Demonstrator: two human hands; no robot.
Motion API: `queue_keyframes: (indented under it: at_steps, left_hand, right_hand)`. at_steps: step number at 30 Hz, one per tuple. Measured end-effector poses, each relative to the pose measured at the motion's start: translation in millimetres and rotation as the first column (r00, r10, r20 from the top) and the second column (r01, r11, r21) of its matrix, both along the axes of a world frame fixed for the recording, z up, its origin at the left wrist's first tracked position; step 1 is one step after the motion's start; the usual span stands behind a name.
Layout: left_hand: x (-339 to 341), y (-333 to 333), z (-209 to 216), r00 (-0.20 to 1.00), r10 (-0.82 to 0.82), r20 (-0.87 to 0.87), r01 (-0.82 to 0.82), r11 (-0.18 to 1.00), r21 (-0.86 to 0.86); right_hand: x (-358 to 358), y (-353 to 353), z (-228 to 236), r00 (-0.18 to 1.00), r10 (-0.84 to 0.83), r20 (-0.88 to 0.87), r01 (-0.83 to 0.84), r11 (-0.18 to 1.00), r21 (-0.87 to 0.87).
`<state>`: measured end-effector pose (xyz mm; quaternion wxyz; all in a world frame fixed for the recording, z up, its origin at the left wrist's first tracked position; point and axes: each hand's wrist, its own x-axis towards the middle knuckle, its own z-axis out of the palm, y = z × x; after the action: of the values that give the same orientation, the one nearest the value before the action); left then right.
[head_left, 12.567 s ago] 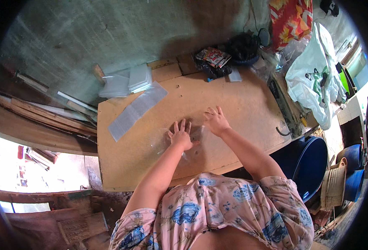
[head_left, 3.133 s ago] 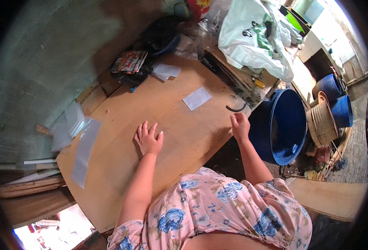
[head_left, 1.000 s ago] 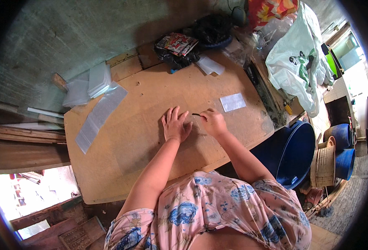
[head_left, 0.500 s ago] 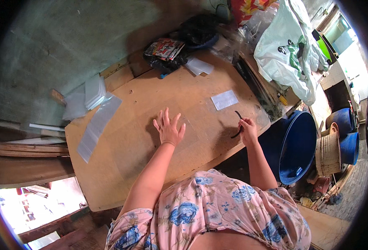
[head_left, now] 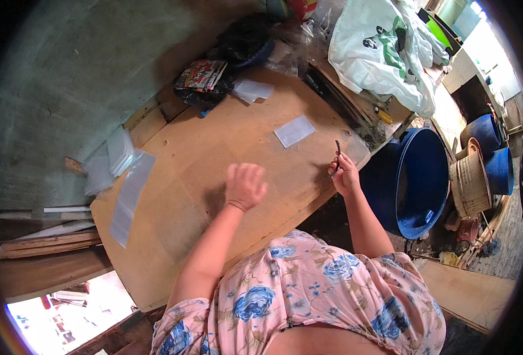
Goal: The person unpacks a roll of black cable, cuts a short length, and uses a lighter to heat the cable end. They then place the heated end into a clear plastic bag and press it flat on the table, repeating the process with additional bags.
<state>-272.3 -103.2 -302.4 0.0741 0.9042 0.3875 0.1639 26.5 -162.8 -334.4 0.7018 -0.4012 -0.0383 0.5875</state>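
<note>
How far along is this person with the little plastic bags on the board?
Done, by the look of it: one small clear bag lies flat alone on the wooden board. In hand: the right hand holds a thin dark tool near the board's edge, while the left hand hovers open over bare wood. Left: a stack of clear bags and a long clear strip lie at the far left.

It looked like a rough home workshop: a bare plywood worktop [head_left: 214, 154] against a stained concrete wall [head_left: 84, 77], stacked timber offcuts [head_left: 42, 248], blue plastic tubs [head_left: 421, 177], woven baskets [head_left: 468, 180] and a hanging white carrier bag [head_left: 374, 53]
</note>
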Motion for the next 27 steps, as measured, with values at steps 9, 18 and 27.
queue_keyframes:
  at_steps: [9, 18, 27]
  left_hand:
    - [43, -18, -13, 0.971, -0.218, 0.095, 0.227, 0.970, -0.092]
    - [-196, -41, 35, 0.694, 0.706, 0.140, -0.701, 0.707, -0.089]
    - [-314, -95, 44, 0.232, 0.828, -0.510, -0.909, 0.371, 0.188]
  right_hand:
    - [-2, 4, -1, 0.999, 0.019, 0.034, -0.019, 1.000, -0.012]
    - [3, 5, -2, 0.983, 0.121, 0.140, -0.110, 0.990, -0.087]
    - [-80, 49, 40, 0.957, 0.202, 0.207, -0.224, 0.971, 0.088]
